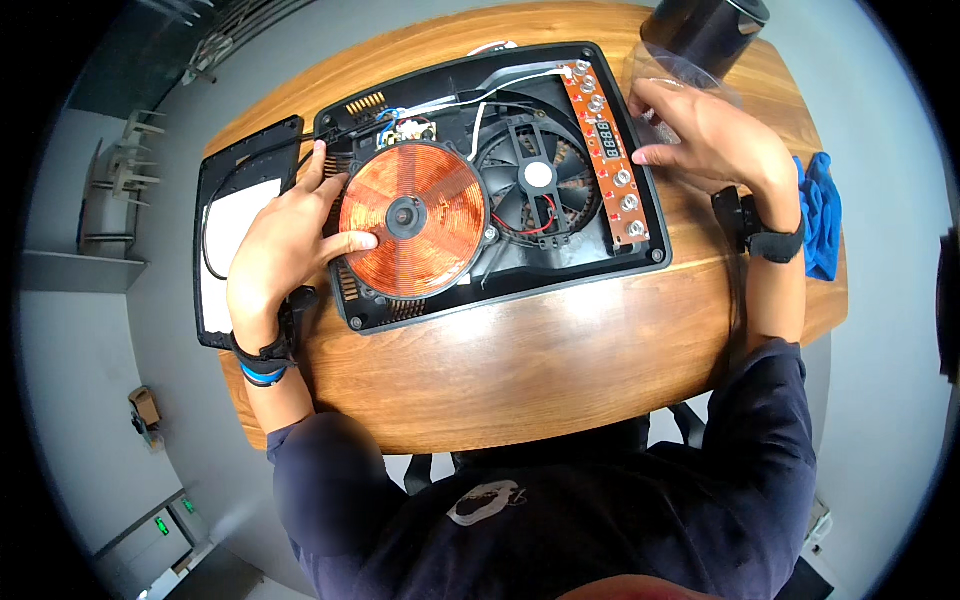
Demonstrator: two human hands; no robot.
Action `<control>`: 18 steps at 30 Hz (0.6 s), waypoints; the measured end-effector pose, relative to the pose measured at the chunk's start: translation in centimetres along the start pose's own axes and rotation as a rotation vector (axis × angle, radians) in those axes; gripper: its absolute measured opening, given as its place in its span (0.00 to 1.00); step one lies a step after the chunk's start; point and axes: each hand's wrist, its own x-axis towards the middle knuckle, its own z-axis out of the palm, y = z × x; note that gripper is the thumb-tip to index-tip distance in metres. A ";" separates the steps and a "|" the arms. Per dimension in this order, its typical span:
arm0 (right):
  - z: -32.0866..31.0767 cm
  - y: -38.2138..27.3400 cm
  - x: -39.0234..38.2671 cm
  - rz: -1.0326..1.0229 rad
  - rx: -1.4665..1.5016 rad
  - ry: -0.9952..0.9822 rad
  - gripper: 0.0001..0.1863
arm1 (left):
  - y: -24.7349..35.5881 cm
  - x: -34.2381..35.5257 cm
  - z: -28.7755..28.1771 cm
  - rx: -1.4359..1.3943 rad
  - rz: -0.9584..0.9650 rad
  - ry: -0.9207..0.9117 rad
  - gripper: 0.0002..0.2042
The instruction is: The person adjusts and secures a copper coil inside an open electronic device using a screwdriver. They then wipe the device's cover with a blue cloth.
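An opened induction cooker (560,262) lies on the table with its insides facing up. Its round copper coil (440,240) is on the left, a black fan (510,180) in the middle, and an orange circuit board (618,190) with a small display runs along the right edge. My left hand (285,230) is open, its thumb resting on the coil and its fingers spread over the case's left edge. My right hand (715,135) is open beside the board, thumb apart from the fingers. Its fingertips are at a clear plastic container (665,68), partly hidden.
A dark flat panel (207,260) with a white area and a black cable lies left of the cooker. A black cylindrical vessel (700,35) stands at the far right. A blue cloth (822,220) lies near the right edge of the wooden table (540,370).
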 end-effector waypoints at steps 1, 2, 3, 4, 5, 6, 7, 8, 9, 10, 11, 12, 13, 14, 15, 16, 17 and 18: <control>0.1 0.1 0.0 -0.020 0.005 0.011 0.29 | -0.1 0.0 0.0 -0.007 -0.010 -0.015 0.45; 0.1 0.2 0.0 -0.034 0.025 0.013 0.29 | -0.1 0.0 0.0 -0.013 -0.021 -0.031 0.47; 0.1 0.2 0.0 -0.040 0.016 0.020 0.29 | -0.2 0.1 -0.1 -0.017 -0.024 -0.033 0.49; 0.1 0.1 0.0 -0.038 0.020 0.015 0.28 | -0.2 0.1 -0.1 -0.018 -0.032 -0.027 0.49; 0.1 0.0 0.0 -0.038 0.023 0.009 0.28 | -0.2 0.1 -0.1 -0.023 -0.042 -0.034 0.49; 0.0 -0.2 0.0 -0.042 0.049 0.006 0.29 | -0.2 0.0 -0.1 -0.026 -0.052 -0.039 0.49; 0.0 -0.4 -0.1 -0.046 0.060 0.007 0.29 | -0.1 0.0 0.0 -0.034 -0.069 -0.048 0.49; -0.1 -0.7 -0.3 -0.034 0.069 0.014 0.29 | -0.1 -0.1 0.1 -0.020 -0.071 -0.040 0.49; -0.1 -1.0 -0.4 -0.021 0.078 0.021 0.29 | 0.0 -0.1 0.1 -0.006 -0.073 -0.034 0.49; -0.2 -1.3 -0.6 -0.008 0.068 0.036 0.29 | 0.2 -0.2 0.3 0.002 -0.081 -0.040 0.49; -0.2 -1.5 -0.8 0.023 0.063 0.018 0.28 | 0.3 -0.4 0.3 0.006 -0.067 -0.033 0.49; -0.3 -1.7 -1.0 0.060 0.063 0.003 0.28 | 0.4 -0.5 0.3 0.007 -0.061 -0.023 0.49; -0.3 -1.9 -1.1 0.078 0.072 0.006 0.27 | 0.5 -0.5 0.2 0.009 -0.055 -0.009 0.49; -0.3 -2.0 -1.1 0.089 0.069 0.009 0.27 | 0.5 -0.5 0.2 0.005 -0.064 -0.023 0.49; -0.2 -2.0 -1.2 0.104 0.067 -0.003 0.27 | 0.5 -0.5 0.1 -0.012 -0.060 -0.031 0.48; -0.2 -2.1 -1.2 0.112 0.069 0.000 0.27 | 0.5 -0.5 0.0 -0.028 -0.058 -0.036 0.48; -0.2 -2.1 -1.3 0.103 0.087 0.020 0.27 | 0.3 -0.5 -0.1 -0.045 -0.065 -0.048 0.48; -0.2 -2.1 -1.4 0.105 0.102 0.020 0.26 | 0.1 -0.5 -0.2 -0.063 -0.070 -0.082 0.47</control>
